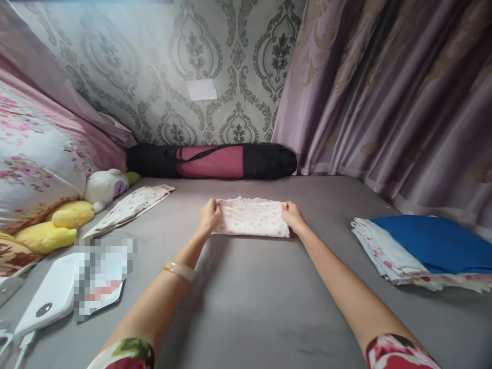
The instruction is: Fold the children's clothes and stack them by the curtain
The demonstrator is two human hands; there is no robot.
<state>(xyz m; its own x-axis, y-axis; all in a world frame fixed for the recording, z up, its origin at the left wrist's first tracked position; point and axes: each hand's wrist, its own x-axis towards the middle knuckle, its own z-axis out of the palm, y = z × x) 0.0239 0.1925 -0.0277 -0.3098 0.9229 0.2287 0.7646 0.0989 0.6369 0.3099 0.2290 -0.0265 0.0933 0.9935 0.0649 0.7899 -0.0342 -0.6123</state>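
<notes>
Straight ahead, a folded pale pink printed cloth (251, 218) is stretched between my two hands, low over the grey bed sheet (246, 297). Its far edge looks ruffled. My left hand (210, 215) pinches the left end, fingers closed on the fabric. At the opposite end, my right hand (294, 216) grips the upper right corner with curled fingers. Whether the cloth is a garment cannot be made out. A bangle (180, 271) circles my left forearm.
On the right lies a stack of folded cloths (388, 251) topped by a blue one (442, 243). Leftward are a spotted cloth (132, 205), plush toys (46, 233), a white power bank (49, 292) and a blurred-out phone-like object (103, 287). A long black-and-pink bag (211, 161) lines the wall.
</notes>
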